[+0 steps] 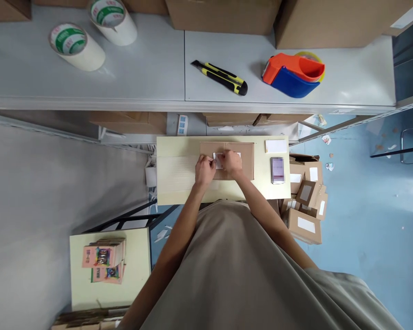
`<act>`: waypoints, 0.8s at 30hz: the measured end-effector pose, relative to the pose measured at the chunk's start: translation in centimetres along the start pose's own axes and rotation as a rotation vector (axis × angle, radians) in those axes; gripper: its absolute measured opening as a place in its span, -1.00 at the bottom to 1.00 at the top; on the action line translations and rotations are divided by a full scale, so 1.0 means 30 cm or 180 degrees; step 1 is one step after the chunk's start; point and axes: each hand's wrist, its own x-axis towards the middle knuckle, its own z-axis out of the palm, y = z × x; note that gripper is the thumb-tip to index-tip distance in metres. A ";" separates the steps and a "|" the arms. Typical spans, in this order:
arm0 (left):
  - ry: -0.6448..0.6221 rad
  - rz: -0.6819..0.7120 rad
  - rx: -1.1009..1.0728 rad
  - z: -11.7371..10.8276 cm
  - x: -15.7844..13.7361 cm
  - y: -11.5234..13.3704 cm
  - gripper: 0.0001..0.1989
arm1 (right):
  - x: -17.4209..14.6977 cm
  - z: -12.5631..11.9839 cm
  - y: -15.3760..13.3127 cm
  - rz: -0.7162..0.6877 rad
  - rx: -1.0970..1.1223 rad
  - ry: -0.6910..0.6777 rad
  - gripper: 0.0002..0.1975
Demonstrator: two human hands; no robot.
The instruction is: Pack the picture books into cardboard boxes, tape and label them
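A flat cardboard box [247, 161] lies on the pale yellow table, with a white label [218, 160] on its top face. At the label's left edge, my left hand [205, 171] has its fingers closed in a pinch on it. My right hand [231, 162] is bent over the label's right part, fingers curled together against it and covering much of its middle. To the right of the box lie a phone [277, 170] with a blurred screen and a small stack of white labels [276, 146].
A grey shelf [151, 87] beyond the table holds tape rolls [77, 48], a box cutter [220, 78] and an orange-blue tape dispenser [293, 74]. Labelled parcels [304, 222] are heaped on the right floor. Books [103, 255] sit on a side table [137, 275] at lower left.
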 end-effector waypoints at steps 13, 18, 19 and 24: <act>-0.0389 -0.0556 -0.0347 -0.037 0.048 -0.056 -0.77 | 0.024 -0.006 0.004 -0.0141 0.0071 -0.0354 -0.58; -0.0542 -0.0697 -0.0521 -0.059 0.059 -0.056 -0.65 | -0.009 -0.028 0.002 -0.0244 -0.0068 -0.0754 -0.71; -0.0529 -0.0680 -0.0524 -0.061 0.056 -0.051 -0.64 | -0.020 -0.033 0.008 -0.0248 -0.0085 -0.0811 -0.73; -0.0110 -0.0662 -0.0429 -0.040 -0.019 -0.032 -0.71 | -0.113 -0.071 0.150 -0.0084 -0.0119 -0.0780 -0.74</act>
